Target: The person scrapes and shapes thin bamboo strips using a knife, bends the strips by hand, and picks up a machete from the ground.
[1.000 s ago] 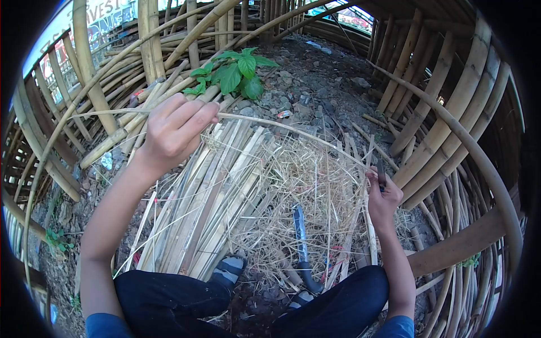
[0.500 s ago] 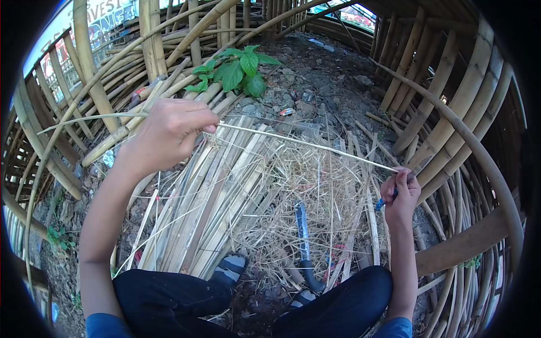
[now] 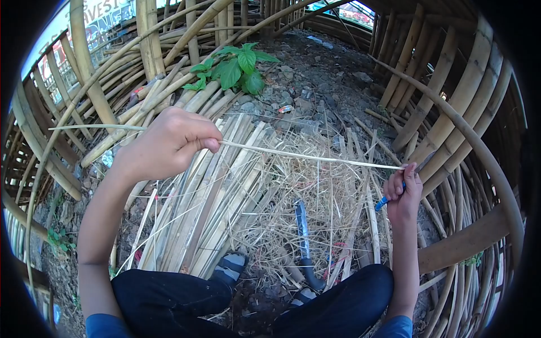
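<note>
A long, thin bamboo strip is stretched across the view between my two hands. My left hand pinches it between thumb and fingers, and its free end sticks out to the left. At the right, my right hand is closed around the strip's other end. A slim tool with a blue handle is in that same hand, its far part mostly hidden by the fingers. Below the strip, a large knife with a dark handle lies on pale bamboo shavings, apart from both hands.
Split bamboo slats lie beside the shavings on the left. A leafy green plant grows beyond them. Bamboo poles form walls on both sides, and a curved pole arches near my right hand. Stony ground extends ahead.
My left hand has lowered slightly, and the strip now hangs closer to level. Its free left end has shifted a little to the right. My right hand still grips the other end.
</note>
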Tool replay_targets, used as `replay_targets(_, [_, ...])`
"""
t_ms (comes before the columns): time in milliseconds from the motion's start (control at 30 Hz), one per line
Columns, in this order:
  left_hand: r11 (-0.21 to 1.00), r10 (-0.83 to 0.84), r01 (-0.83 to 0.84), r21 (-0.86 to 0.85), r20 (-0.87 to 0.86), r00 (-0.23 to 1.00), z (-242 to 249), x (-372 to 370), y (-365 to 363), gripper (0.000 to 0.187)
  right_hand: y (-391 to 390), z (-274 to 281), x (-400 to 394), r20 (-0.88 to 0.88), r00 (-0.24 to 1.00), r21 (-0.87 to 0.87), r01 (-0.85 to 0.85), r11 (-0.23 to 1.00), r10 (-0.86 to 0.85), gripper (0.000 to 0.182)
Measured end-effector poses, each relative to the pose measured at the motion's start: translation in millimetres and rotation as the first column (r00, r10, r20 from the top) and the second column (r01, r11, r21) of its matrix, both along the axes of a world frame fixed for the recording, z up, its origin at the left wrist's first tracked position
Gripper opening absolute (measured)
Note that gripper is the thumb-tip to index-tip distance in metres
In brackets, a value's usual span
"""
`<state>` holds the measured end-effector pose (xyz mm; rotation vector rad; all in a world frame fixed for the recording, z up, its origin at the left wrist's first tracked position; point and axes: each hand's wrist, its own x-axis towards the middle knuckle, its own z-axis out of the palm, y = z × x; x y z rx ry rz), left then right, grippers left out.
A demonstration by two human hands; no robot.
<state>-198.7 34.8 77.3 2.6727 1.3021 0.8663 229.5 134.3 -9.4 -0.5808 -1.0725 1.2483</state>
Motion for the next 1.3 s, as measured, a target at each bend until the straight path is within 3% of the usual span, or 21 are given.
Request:
replay_targets(33, [1.0,-0.001,0.001,-0.001,0.0,1.0,1,2,-2,0.006,-1,1,0,0.007,1.0,-0.006,0.012,1.0,-0.012,0.033])
replay_targets(100, [0.957,0.101,-0.108,-0.268,-0.038,0.994,3,7,-7,0.013,-4,6,-4,0.015,1.0,-0.011,0.025,1.0,-0.025,0.034])
replay_targets(133, [0.957,0.1,-0.106,-0.269,-0.038,0.994,1,12,-8,0.013,-8,10,-10,0.093,0.987,-0.044,0.136,0.99,-0.132,0.035])
replay_targets(167, [0.914,0.177,-0.153,-0.375,0.03,0.984,-2,20,-10,0.016,-14,15,-17,0.173,0.957,-0.068,0.248,0.966,-0.234,0.035])
replay_targets(200, [0.857,0.257,-0.186,-0.481,0.087,0.962,-6,27,-12,0.019,-23,20,-26,0.173,0.956,-0.069,0.252,0.965,-0.237,0.035])
replay_targets(267, [0.86,0.27,-0.177,-0.479,0.131,0.954,-20,37,-13,0.02,-42,29,-48,0.03,0.933,-0.069,0.361,0.93,-0.36,0.034])
replay_targets(333, [0.849,0.298,-0.181,-0.497,0.166,0.94,-25,53,-18,0.02,-59,21,-52,0.331,0.927,0.105,0.151,0.983,-0.178,0.031])
replay_targets(400, [0.859,0.253,-0.144,-0.491,0.163,0.953,-25,71,-26,0.02,-83,29,-68,0.566,0.782,-0.125,-0.232,0.965,0.262,0.027])
replay_targets(433, [0.868,0.226,-0.122,-0.482,0.163,0.96,-27,79,-29,0.019,-89,32,-77,0.545,0.719,-0.285,-0.324,0.902,0.43,0.026])
replay_targets(500, [0.902,0.158,-0.063,-0.427,0.191,0.969,-38,87,-32,0.015,-94,38,-91,0.529,0.607,-0.438,-0.404,0.803,0.593,0.029])
replay_targets(600, [0.979,0.064,-0.012,-0.202,0.253,0.965,-44,95,-38,0.009,-89,29,-95,0.499,0.638,-0.414,-0.418,0.808,0.586,0.03])
replay_targets(800, [0.996,0.022,0.003,-0.085,0.286,0.958,-52,94,-37,0.008,-92,33,-94,0.548,0.672,-0.353,-0.353,0.866,0.498,0.031])
replay_targets(867, [0.994,0.029,0.003,-0.11,0.29,0.957,-48,92,-38,0.008,-89,32,-90,0.509,0.753,-0.302,-0.297,0.906,0.417,0.031])
replay_targets(1033, [0.986,0.057,-0.009,-0.168,0.283,0.958,-47,92,-42,0.008,-91,36,-86,0.542,0.719,-0.319,-0.303,0.898,0.435,0.031])
replay_targets(1300, [0.99,0.06,-0.013,-0.142,0.327,0.943,-49,96,-42,0.009,-91,36,-85,0.646,0.717,-0.19,-0.179,0.965,0.26,0.029])
